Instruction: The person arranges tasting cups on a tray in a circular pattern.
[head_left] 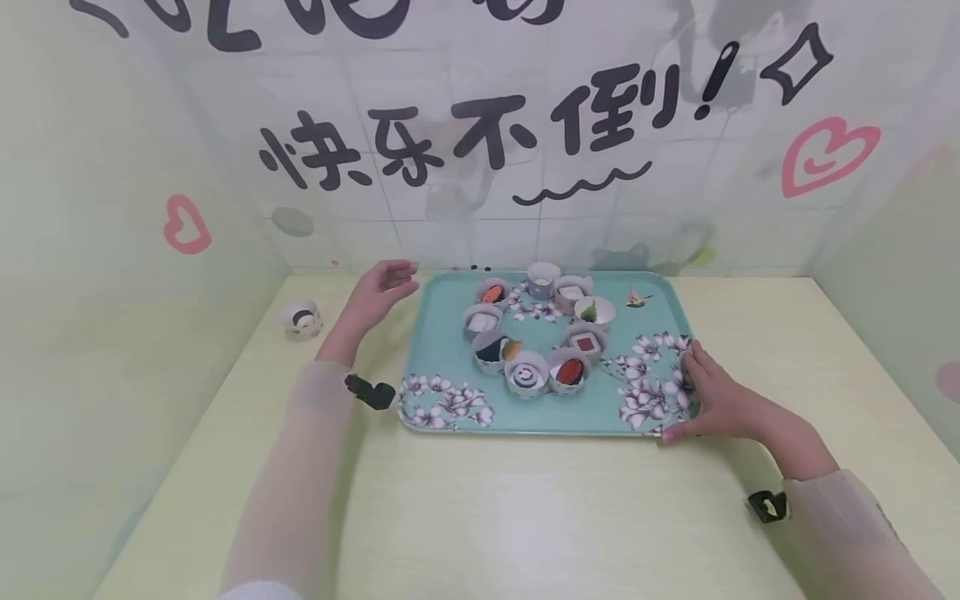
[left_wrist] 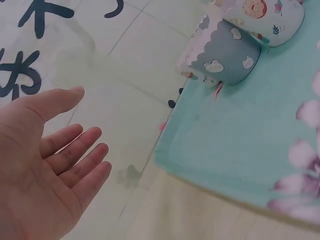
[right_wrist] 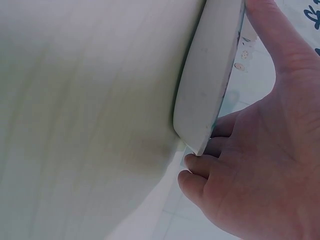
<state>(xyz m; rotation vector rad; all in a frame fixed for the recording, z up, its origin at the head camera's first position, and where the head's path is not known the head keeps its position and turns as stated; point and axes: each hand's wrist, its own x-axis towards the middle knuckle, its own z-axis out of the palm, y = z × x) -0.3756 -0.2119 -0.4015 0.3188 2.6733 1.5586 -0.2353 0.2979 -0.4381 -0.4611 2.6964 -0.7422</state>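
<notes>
A turquoise tray (head_left: 442,350) with a blossom print lies on the table. On it several small paper cups stand in a ring, holding sushi-like pieces, such as an orange-topped one (head_left: 571,372) and a swirled roll (head_left: 527,377). My right hand (head_left: 723,404) grips the tray's front right corner, thumb at the front edge and fingers along the right rim; the right wrist view shows the fingertips against the tray's pale outer side (right_wrist: 207,85). Held in the air by the tray's left edge, my left hand (left_wrist: 55,165) has its fingers loosely extended, touching nothing.
One more paper cup (head_left: 302,321) with a black-and-white piece stands on the table at the far left, beyond the left forearm. A printed wall (head_left: 480,225) rises behind the tray, with side walls left and right. Pale table surface (head_left: 510,508) lies in front.
</notes>
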